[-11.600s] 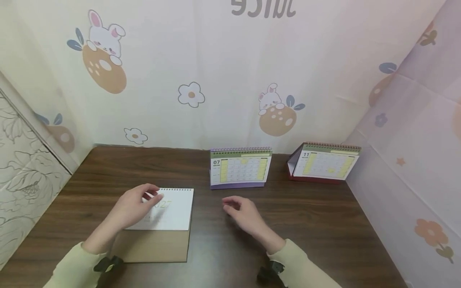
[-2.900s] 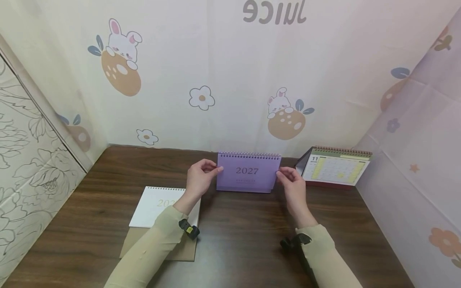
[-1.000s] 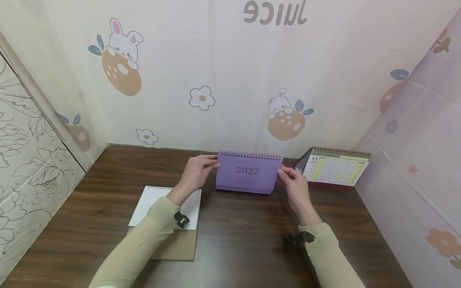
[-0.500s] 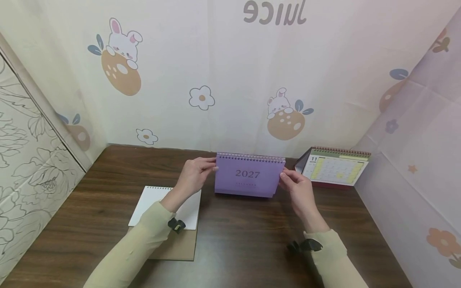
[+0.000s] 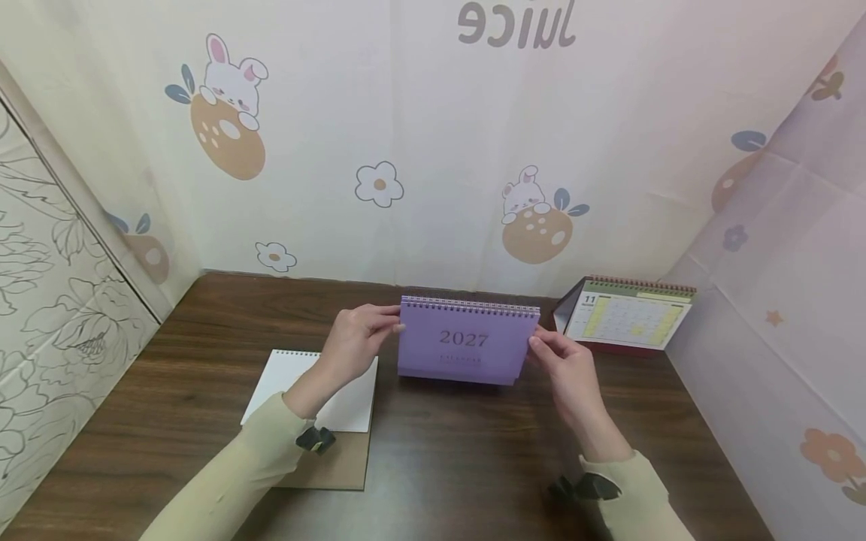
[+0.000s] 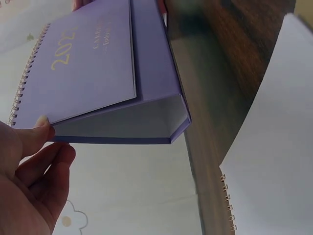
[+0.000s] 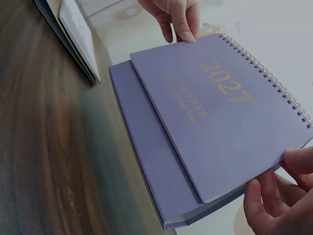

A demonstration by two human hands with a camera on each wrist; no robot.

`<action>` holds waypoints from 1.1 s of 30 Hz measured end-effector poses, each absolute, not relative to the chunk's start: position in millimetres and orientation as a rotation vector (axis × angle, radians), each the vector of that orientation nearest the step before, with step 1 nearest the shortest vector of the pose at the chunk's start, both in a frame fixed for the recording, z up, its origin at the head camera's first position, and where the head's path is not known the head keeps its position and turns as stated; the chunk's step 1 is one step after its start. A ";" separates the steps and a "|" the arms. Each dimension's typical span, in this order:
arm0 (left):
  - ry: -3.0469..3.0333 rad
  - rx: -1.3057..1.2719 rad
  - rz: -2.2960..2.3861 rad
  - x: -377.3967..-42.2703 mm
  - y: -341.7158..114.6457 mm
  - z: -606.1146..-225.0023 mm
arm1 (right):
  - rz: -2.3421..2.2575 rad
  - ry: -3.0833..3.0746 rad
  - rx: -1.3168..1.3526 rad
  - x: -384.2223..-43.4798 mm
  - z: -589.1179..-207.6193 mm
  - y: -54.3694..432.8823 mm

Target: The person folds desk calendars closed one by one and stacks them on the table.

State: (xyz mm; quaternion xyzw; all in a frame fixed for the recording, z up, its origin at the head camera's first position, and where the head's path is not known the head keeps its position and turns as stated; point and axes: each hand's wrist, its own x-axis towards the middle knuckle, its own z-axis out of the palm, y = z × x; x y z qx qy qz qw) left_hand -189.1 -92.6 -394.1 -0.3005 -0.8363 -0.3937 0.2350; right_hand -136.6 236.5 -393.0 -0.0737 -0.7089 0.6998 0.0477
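Note:
A purple spiral-bound desk calendar (image 5: pixel 467 346) marked 2027 is held upright between both hands. My left hand (image 5: pixel 353 342) pinches its left edge near the top, thumb on the cover and fingers behind, as the left wrist view shows. On the opposite side, my right hand (image 5: pixel 568 372) pinches the right edge. The calendar's folded stand is seen from its open end in the left wrist view. Whether its base touches the table cannot be told. A white desk calendar (image 5: pixel 348 402) on a brown backing lies flat beneath my left forearm, partly covered by it.
Another desk calendar (image 5: pixel 625 315), showing page 11 with a dark red base, stands at the back right. The dark wood table (image 5: pixel 460 466) ends at a printed curtain (image 5: pixel 433 98) behind. A patterned panel (image 5: pixel 61 285) borders the left side.
The purple calendar went from its 07 page to its 2027 cover. Over the last second both hands have brought it nearer to me. The white calendar stays put.

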 end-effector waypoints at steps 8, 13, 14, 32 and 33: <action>-2.340 -0.823 -1.039 -171.3 -96.2 -395.3 | 2.103 -2.176 -0.231 -120.2 -391.9 233.9; -2.345 -0.818 -1.031 -161.2 -97.6 -397.7 | 2.054 -2.218 -0.261 -109.9 -393.4 231.7; -2.347 -0.816 -1.034 -159.6 -97.9 -398.3 | 2.050 -2.223 -0.268 -108.0 -394.1 231.3; -2.414 -0.830 -1.038 -148.2 -98.5 -420.7 | 2.048 -2.276 -0.268 -96.8 -424.6 238.8; -2.422 -0.829 -1.035 -148.0 -99.0 -422.2 | 2.048 -2.284 -0.272 -96.3 -426.3 239.2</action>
